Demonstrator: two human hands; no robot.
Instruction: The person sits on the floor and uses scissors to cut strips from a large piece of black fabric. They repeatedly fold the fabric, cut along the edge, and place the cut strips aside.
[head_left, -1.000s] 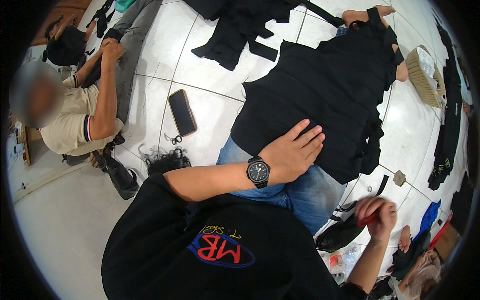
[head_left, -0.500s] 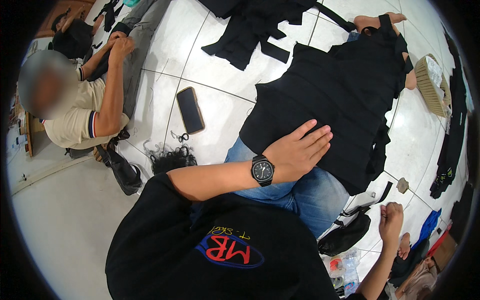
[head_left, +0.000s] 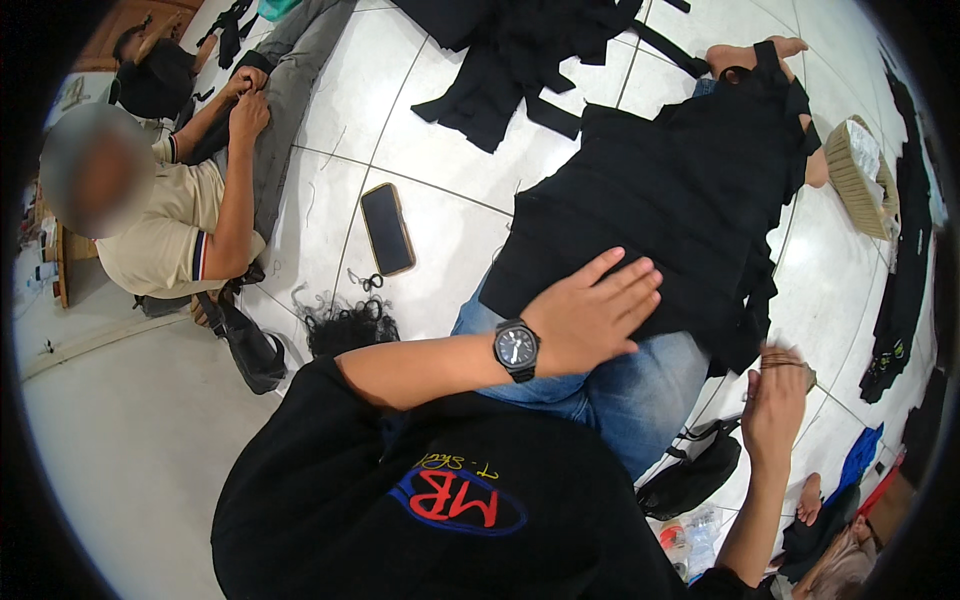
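Note:
A large black garment (head_left: 680, 220) lies spread over my outstretched legs in blue jeans (head_left: 620, 390). My left hand (head_left: 595, 315), with a black wristwatch (head_left: 516, 349), rests flat on the garment's near edge, fingers apart and holding nothing. My right hand (head_left: 772, 405) is raised beside my right thigh, off the garment. Thin brownish strands (head_left: 785, 360) run across its fingertips, pinched there.
On the white tiled floor lie a dark phone (head_left: 386, 228), small snips (head_left: 370, 283) and a tuft of black threads (head_left: 350, 325). Another person (head_left: 170, 230) sits at the left handling grey cloth. Black cloth pieces (head_left: 520, 60) lie ahead, a woven basket (head_left: 860, 175) right, a black bag (head_left: 690, 470) near my hip.
My right hand has risen from low at the right to beside my thigh, now showing the strands at its fingertips. My left hand stays flat on the garment.

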